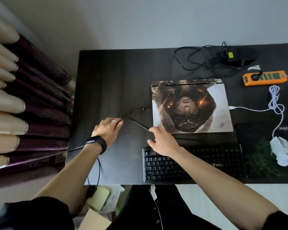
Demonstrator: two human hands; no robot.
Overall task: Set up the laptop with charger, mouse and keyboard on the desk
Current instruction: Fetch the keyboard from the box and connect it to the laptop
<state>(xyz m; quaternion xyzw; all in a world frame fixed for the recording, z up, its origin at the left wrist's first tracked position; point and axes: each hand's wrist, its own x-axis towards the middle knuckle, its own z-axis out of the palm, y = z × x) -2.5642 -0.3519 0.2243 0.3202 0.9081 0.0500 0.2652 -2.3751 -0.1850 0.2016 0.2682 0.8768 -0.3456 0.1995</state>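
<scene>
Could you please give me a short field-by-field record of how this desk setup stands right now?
laptop: closed, picture-skinned lid, mid-desk
keyboard: black keyboard, at desk's near edge
mouse: white mouse on dark mouse pad, its white cable's plug at the laptop's right side
charger: black charger brick, far edge, cables loose
power strip: orange power strip, one plug in
left hand: on thin black cable
right hand: open, over the keyboard's far left corner

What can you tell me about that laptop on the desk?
The laptop lies flat on the dark desk with its lid shut, hinge away from the person. The lid bears a brown and white picture skin, upside down from this view. A white plug, whose braided cord runs toward the white mouse, meets its right edge; a dark cable ends by its left edge. The black keyboard sits just before it. The right hand hovers at its near left corner; contact is unclear.
</scene>
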